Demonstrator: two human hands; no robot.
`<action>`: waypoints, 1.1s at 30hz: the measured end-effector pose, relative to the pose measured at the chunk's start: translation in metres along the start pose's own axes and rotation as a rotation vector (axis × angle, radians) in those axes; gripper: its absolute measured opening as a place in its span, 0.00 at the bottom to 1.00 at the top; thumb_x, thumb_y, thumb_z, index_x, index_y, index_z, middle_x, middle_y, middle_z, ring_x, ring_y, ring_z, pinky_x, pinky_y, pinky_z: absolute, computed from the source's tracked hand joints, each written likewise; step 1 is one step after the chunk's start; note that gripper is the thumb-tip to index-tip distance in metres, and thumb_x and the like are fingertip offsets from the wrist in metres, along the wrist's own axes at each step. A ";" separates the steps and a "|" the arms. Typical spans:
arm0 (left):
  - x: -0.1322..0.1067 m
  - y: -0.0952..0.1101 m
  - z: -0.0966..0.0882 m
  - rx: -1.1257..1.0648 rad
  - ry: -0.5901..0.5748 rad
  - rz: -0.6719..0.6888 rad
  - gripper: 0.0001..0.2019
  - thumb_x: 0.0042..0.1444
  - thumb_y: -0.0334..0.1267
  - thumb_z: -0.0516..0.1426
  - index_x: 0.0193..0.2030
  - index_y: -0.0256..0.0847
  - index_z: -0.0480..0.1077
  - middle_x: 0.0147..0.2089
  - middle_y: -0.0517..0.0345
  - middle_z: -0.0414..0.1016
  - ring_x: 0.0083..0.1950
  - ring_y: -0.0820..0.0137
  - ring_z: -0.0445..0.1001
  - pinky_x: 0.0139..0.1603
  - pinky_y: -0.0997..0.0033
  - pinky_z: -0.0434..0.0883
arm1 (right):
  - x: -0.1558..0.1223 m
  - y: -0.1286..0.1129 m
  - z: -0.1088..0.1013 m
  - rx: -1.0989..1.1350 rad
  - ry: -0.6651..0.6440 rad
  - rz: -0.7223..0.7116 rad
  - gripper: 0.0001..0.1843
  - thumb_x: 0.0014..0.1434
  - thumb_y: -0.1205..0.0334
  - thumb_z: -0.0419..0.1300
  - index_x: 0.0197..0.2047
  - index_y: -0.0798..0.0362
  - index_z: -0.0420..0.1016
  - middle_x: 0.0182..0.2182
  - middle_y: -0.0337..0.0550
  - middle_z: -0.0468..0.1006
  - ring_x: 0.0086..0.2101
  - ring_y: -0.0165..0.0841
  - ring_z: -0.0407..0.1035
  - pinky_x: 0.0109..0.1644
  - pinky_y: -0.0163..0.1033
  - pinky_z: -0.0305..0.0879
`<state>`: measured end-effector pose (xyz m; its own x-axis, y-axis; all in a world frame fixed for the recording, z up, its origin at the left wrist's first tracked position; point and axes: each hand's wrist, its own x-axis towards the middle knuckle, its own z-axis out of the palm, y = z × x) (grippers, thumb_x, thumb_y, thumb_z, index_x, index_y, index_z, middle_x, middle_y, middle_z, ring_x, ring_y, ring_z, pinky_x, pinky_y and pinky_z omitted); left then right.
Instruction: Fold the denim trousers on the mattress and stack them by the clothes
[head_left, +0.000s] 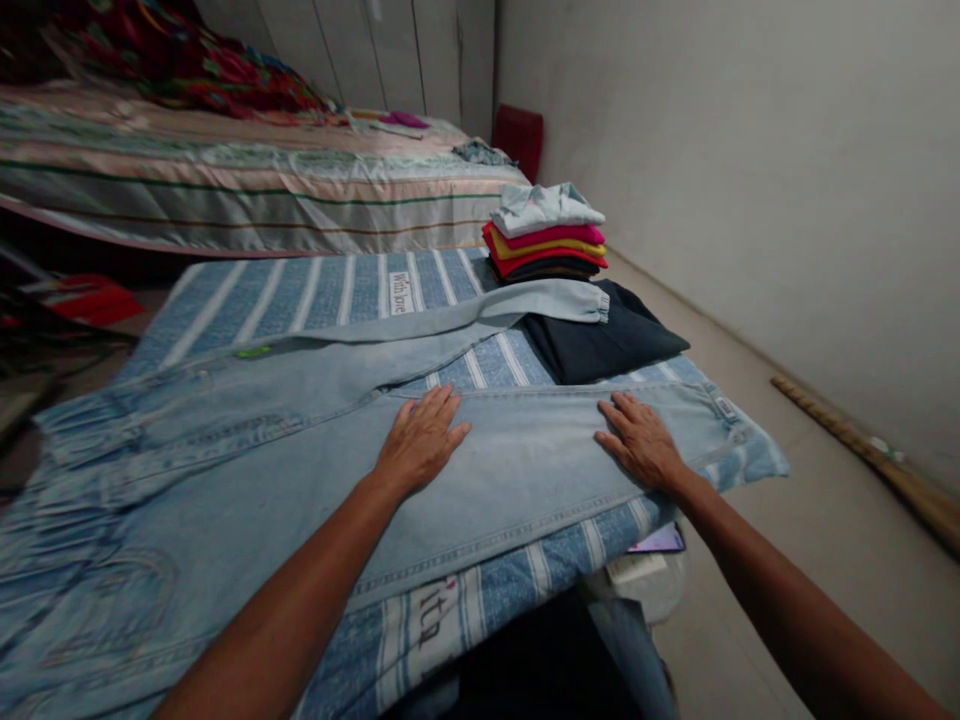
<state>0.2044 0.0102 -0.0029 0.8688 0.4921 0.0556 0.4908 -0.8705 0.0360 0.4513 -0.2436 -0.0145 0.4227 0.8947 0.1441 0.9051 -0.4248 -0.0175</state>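
Jeans (300,460) on cloth-covered worktop (330,292), directly under L hand (421,440) & R hand (641,442), long axis approx L-R, waist (75,500) at L end; R hand nearer cuff (742,432); both flat, fingers spread, gripping nothing

- A home, most likely a bedroom: a sheet-draped bed (300,207) stands just beyond the counter's far edge.
- A bright floral blanket (202,70) lies bunched on the bed's far left part.
- Tall pale panels (375,55), perhaps wardrobe doors, rise behind the bed.
- The cloth-covered counter (307,290) wears a homely blue-and-white striped fabric printed "With love".
- Household laundry fits too: a stack of folded clothes (548,235) at the far right corner, and light-blue jeans (300,400) spread from the left edge to the right.
- A plain painted wall (735,150) and bare smooth floor (757,590) lie past the right edge.
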 end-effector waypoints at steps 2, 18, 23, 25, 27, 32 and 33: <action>0.000 0.000 0.000 0.009 0.008 0.002 0.26 0.64 0.48 0.41 0.64 0.36 0.56 0.69 0.49 0.49 0.69 0.62 0.48 0.65 0.54 0.49 | -0.003 0.000 0.003 -0.031 0.047 -0.003 0.29 0.64 0.47 0.45 0.61 0.56 0.61 0.62 0.57 0.58 0.62 0.48 0.48 0.60 0.53 0.50; 0.031 0.124 -0.020 -0.162 0.022 0.340 0.23 0.61 0.46 0.49 0.59 0.35 0.60 0.67 0.45 0.55 0.68 0.59 0.49 0.64 0.52 0.53 | -0.004 -0.003 0.014 0.017 0.124 -0.023 0.27 0.64 0.48 0.45 0.59 0.55 0.64 0.60 0.57 0.61 0.60 0.46 0.53 0.58 0.53 0.54; 0.039 0.141 0.006 -0.206 -0.004 0.329 0.28 0.63 0.52 0.43 0.63 0.36 0.57 0.68 0.45 0.52 0.69 0.60 0.47 0.65 0.49 0.49 | 0.008 0.016 0.003 0.113 0.202 0.028 0.22 0.65 0.54 0.42 0.54 0.55 0.68 0.53 0.51 0.69 0.53 0.37 0.62 0.56 0.42 0.59; 0.037 0.139 0.013 -0.198 0.016 0.336 0.28 0.63 0.53 0.42 0.64 0.37 0.56 0.69 0.46 0.50 0.70 0.61 0.45 0.66 0.49 0.47 | 0.021 0.029 -0.008 0.031 0.144 0.113 0.20 0.65 0.58 0.43 0.52 0.55 0.69 0.51 0.51 0.71 0.51 0.36 0.63 0.54 0.39 0.60; 0.035 0.138 0.015 -0.187 0.026 0.340 0.29 0.63 0.53 0.41 0.64 0.37 0.56 0.69 0.46 0.49 0.70 0.61 0.44 0.66 0.49 0.47 | 0.037 0.042 -0.018 -0.061 0.056 0.168 0.18 0.64 0.62 0.44 0.50 0.54 0.70 0.49 0.50 0.72 0.49 0.37 0.64 0.50 0.39 0.60; 0.033 0.138 0.014 -0.166 0.058 0.346 0.28 0.63 0.53 0.41 0.63 0.37 0.57 0.69 0.46 0.50 0.70 0.61 0.44 0.66 0.49 0.48 | 0.071 0.061 -0.026 -0.101 -0.105 0.132 0.11 0.57 0.62 0.53 0.39 0.52 0.75 0.38 0.46 0.75 0.39 0.36 0.68 0.39 0.35 0.59; 0.032 0.138 0.014 -0.165 0.070 0.348 0.28 0.63 0.53 0.41 0.63 0.37 0.57 0.68 0.46 0.51 0.70 0.61 0.45 0.66 0.49 0.49 | 0.074 0.062 -0.027 -0.105 -0.133 0.119 0.10 0.56 0.62 0.54 0.37 0.52 0.75 0.36 0.45 0.75 0.37 0.35 0.68 0.37 0.35 0.58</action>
<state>0.3013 -0.0946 -0.0100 0.9721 0.1713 0.1602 0.1452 -0.9760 0.1625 0.5375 -0.2079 0.0218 0.5352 0.8446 0.0156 0.8415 -0.5347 0.0779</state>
